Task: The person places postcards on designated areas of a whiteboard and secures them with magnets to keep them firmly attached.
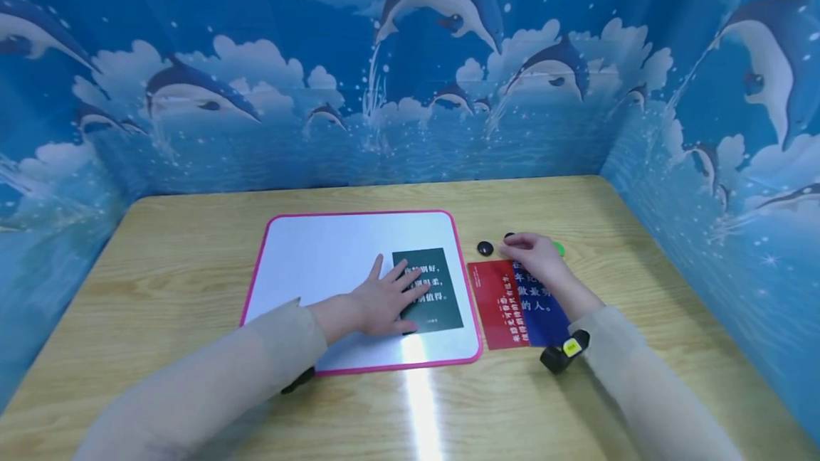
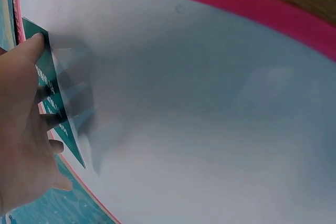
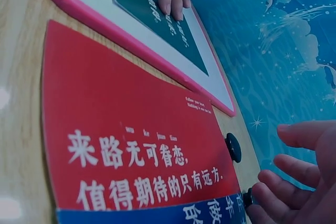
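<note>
My left hand [image 1: 383, 299] lies with spread fingers on a dark green card [image 1: 448, 313] printed with white characters. That card rests on the right part of a whiteboard [image 1: 320, 255] with a pink frame. To the right of the board, my right hand [image 1: 538, 259] hovers over the top of a blue card [image 1: 544, 329], fingers loosely bent and holding nothing. Its fingertips are close to a round black magnet [image 1: 485, 248]. Another black magnet [image 1: 510, 235] shows just behind the fingers. A green round piece [image 1: 560, 249] is partly hidden by the hand.
A red card [image 1: 495, 311] with white characters lies beside the board's right edge, with the blue card overlapping it. All this is on a wooden table [image 1: 179, 262]. Blue dolphin-print curtains [image 1: 269, 141] stand behind the table and along its sides.
</note>
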Demonstrator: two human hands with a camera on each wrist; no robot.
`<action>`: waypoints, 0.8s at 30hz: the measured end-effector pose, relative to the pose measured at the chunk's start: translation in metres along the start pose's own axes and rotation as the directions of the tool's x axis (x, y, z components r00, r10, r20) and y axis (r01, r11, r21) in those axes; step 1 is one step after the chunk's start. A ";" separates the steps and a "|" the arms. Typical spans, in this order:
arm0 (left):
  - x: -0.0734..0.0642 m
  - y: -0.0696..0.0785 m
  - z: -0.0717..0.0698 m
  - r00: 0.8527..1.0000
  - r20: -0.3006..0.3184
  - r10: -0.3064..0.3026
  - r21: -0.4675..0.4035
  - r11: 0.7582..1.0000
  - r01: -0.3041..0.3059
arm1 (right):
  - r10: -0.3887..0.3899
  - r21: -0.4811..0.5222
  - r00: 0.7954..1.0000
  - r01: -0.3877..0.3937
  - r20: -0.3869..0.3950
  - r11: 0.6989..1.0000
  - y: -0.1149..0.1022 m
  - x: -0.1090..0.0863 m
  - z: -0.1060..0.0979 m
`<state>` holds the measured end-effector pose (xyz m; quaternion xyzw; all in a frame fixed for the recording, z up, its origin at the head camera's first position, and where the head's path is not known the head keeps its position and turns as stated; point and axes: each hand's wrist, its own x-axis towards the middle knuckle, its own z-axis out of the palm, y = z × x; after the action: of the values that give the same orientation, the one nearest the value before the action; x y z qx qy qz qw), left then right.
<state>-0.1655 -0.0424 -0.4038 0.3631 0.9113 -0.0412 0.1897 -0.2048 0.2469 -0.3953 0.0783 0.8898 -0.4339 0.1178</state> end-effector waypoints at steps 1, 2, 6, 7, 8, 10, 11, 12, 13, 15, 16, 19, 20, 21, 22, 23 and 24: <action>0.000 0.000 0.000 1.000 0.000 0.001 0.000 1.000 -0.001 | -0.011 -0.008 1.000 0.011 -0.007 1.000 0.001 0.000 0.000; 0.000 0.000 0.001 1.000 -0.003 0.003 0.000 1.000 -0.003 | -0.025 -0.016 1.000 0.024 -0.012 1.000 0.001 0.000 -0.001; 0.000 -0.001 0.001 1.000 -0.006 0.010 -0.011 1.000 -0.010 | -0.051 -0.038 0.998 0.050 -0.024 0.998 0.002 0.000 -0.001; 0.000 -0.002 0.001 1.000 -0.006 0.013 -0.017 1.000 -0.013 | -0.055 -0.045 0.998 0.054 -0.025 0.998 0.002 0.000 -0.002; 0.000 -0.003 0.000 1.000 -0.006 0.018 -0.022 1.000 -0.018 | -0.055 -0.047 0.998 0.054 -0.026 0.997 0.003 0.001 -0.002; 0.000 -0.004 0.000 1.000 -0.002 0.027 -0.030 0.999 -0.027 | -0.050 -0.048 0.998 0.049 -0.027 0.998 0.003 0.001 -0.003; 0.000 -0.005 0.000 1.000 0.002 0.030 -0.034 0.999 -0.030 | -0.050 -0.052 0.998 0.049 -0.028 0.997 0.003 0.001 -0.003; 0.000 -0.005 0.000 0.999 0.006 0.033 -0.037 0.999 -0.032 | -0.050 -0.054 0.998 0.049 -0.029 0.997 0.003 0.002 -0.003; 0.001 -0.006 0.000 0.999 0.007 0.035 -0.036 0.999 -0.035 | -0.049 -0.059 0.998 0.047 -0.030 0.997 0.003 0.002 -0.003; 0.001 -0.007 0.001 0.999 0.010 0.039 -0.034 0.999 -0.039 | -0.041 -0.066 0.999 0.038 -0.034 0.997 0.003 0.002 -0.003; 0.001 -0.007 0.001 0.999 0.011 0.041 -0.032 0.999 -0.040 | -0.041 -0.076 0.999 0.038 -0.035 0.996 0.004 0.003 -0.003; 0.001 -0.007 0.002 0.999 0.001 0.048 -0.025 0.999 -0.048 | -0.050 -0.111 0.998 0.046 -0.041 0.993 0.004 0.005 -0.003; 0.000 -0.007 0.001 0.999 -0.001 0.048 -0.023 0.999 -0.048 | -0.057 -0.124 0.997 0.051 -0.045 0.991 0.005 0.005 -0.002; 0.000 -0.007 0.001 0.999 -0.005 0.046 -0.023 0.999 -0.047 | -0.066 -0.142 0.997 0.059 -0.050 0.988 0.005 0.006 -0.002; -0.001 -0.007 0.001 0.999 -0.007 0.045 -0.023 0.999 -0.045 | -0.075 -0.158 0.996 0.065 -0.056 0.985 0.005 0.007 -0.001; -0.002 -0.007 0.001 0.999 -0.012 0.044 -0.023 0.999 -0.044 | -0.079 -0.173 0.995 0.066 -0.064 0.983 0.005 0.008 -0.001; -0.003 -0.007 0.000 0.999 -0.014 0.042 -0.024 0.999 -0.042 | -0.084 -0.189 0.994 0.069 -0.074 0.979 0.005 0.009 0.000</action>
<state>-0.1683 -0.0496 -0.4037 0.3800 0.9052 -0.0239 0.1887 -0.2120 0.2506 -0.4016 0.0504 0.9329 -0.3492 0.0715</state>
